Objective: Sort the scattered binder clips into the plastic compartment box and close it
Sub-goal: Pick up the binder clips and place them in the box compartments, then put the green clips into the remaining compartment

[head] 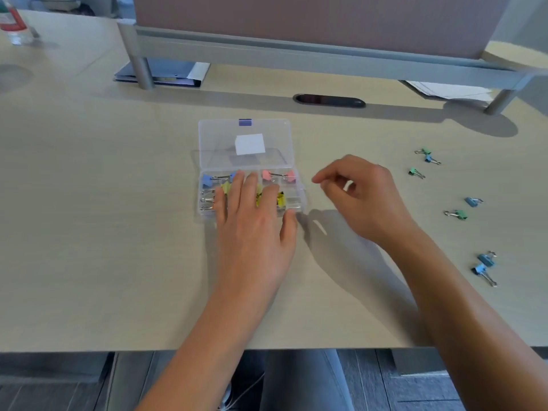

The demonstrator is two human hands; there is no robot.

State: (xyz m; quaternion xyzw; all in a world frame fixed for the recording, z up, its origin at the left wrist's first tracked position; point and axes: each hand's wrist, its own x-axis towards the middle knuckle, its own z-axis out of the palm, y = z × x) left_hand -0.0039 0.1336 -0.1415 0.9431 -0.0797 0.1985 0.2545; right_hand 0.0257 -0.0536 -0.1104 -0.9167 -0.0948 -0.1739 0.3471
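A clear plastic compartment box [298,200] lies open at the table's middle, its lid [246,143] standing up at the back with a white label and a blue latch. Blue, pink and yellow binder clips lie in its compartments. My left hand [252,215] rests flat on the box with fingers spread, covering the middle cells. My right hand [361,194] hovers just right of the box, fingers loosely curled with nothing visible in them. Several green and blue clips lie scattered at the right: a green clip [415,172], a blue clip [473,201], a green clip [458,214], a blue pair [484,264].
A grey partition on metal legs [145,72] spans the back of the table. A blue folder [166,73] lies under it at the left, papers [450,89] at the right. A dark cable slot [329,100] sits behind the box. A bottle [13,23] stands far left.
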